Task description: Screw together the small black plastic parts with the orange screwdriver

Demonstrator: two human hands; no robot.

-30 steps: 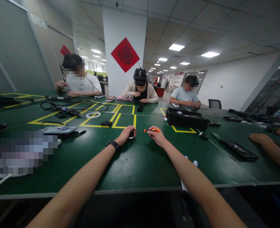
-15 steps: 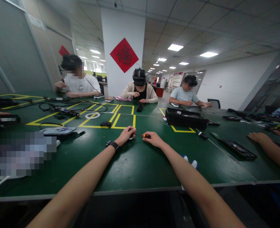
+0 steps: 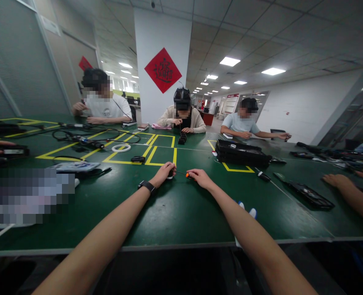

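Note:
My left hand (image 3: 163, 174), with a black watch on the wrist, is closed around a small dark object (image 3: 170, 174) with a pale lower edge; most of it is hidden by my fingers. My right hand (image 3: 201, 178) grips a screwdriver (image 3: 187, 175) by its handle, whose orange front end shows at my fingertips. The thin shaft points left toward the dark object; whether its tip touches cannot be made out. Both hands are low over the green table (image 3: 165, 217). Just beyond my left hand lies a small black device (image 3: 138, 159).
A white ring (image 3: 121, 148) and tangled black cables (image 3: 87, 142) lie to the left. Black cases (image 3: 241, 154) are stacked at the right, with an open black part (image 3: 307, 190) nearer. Several people sit around the table; a co-worker's hand (image 3: 338, 180) rests at the right.
My right fingers now cover more of the screwdriver's handle. The co-worker at the far right has stretched an arm further right. The view has shifted slightly.

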